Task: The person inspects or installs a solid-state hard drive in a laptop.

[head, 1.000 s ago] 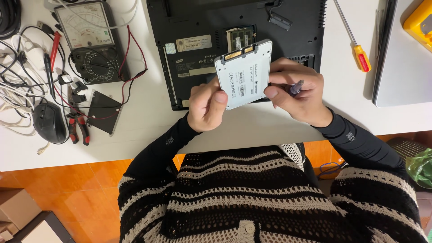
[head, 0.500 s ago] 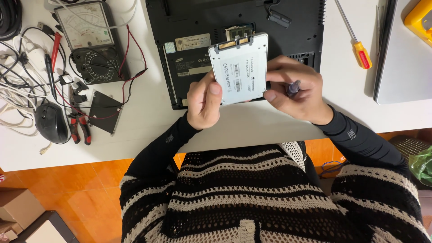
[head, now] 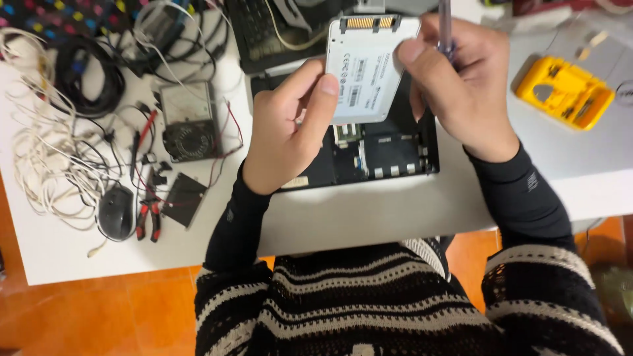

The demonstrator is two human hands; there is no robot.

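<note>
Home electronics repair bench, not a pro lab. White table [head: 369, 217] over orange tiled floor [head: 99, 316]. Opened black laptop [head: 395, 158], underside up w/ bay exposed. Analog multimeter [head: 190, 122] w/ red and black leads, red-handled pliers [head: 148, 214], small black cover plate [head: 184, 199], black mouse [head: 117, 211]. Tangle of white cables [head: 46, 151] and coiled black cables [head: 89, 82] at table's left. Yellow tool case [head: 566, 92] at right. Misc. clutter, no fixed racks or shop fittings visible; person in striped knit sweater [head: 369, 303]: reads as domestic hobby setup.
</note>
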